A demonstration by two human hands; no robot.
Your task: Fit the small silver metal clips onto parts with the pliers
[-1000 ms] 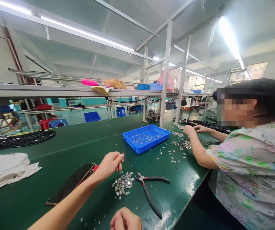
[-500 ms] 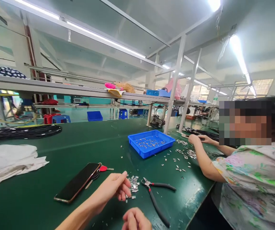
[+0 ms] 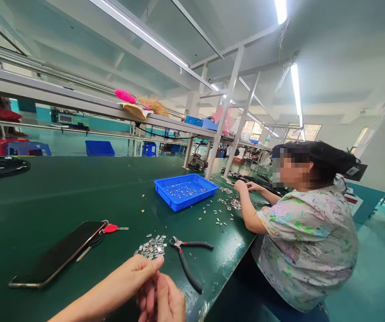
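Note:
My left hand (image 3: 143, 275) and my right hand (image 3: 168, 298) meet over the near edge of the green table. Both have their fingers closed, thumbs and fingertips together; anything between them is too small or hidden to make out. Just beyond the left hand lies a loose pile of small flat silver metal pieces (image 3: 152, 247). To the right of the pile, a pair of cutting pliers (image 3: 187, 257) with dark grips lies with its handles spread. Neither hand touches the pliers.
A phone (image 3: 58, 255) and keys with a red head (image 3: 111, 228) lie left. A blue tray (image 3: 185, 192) holding small metal pieces stands farther back, with more pieces (image 3: 230, 203) scattered right of it. A co-worker (image 3: 306, 232) sits at the right, hands on the table.
My view has turned to the right. My hands, apart before, have come together, and the left one has moved off the pile towards me, its fingers closing.

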